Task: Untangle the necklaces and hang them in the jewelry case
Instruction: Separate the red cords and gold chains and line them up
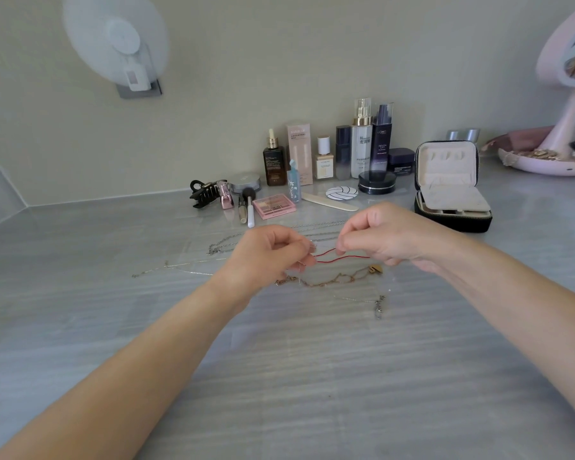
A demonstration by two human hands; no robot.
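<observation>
A thin red cord necklace stretches between my two hands above the grey counter. My left hand pinches one end and my right hand pinches the other. Below them lies a gold chain with a gold pendant. Silver chains lie around it: one to the left, one in front, others behind my hands. The black jewelry case stands open at the back right, its beige lid upright with nothing hanging on its hooks.
Cosmetics bottles line the wall, with a pink palette, brushes, a black hair claw and a nail file in front. A pink mirror stand with a dish sits far right. A white fan hangs on the wall.
</observation>
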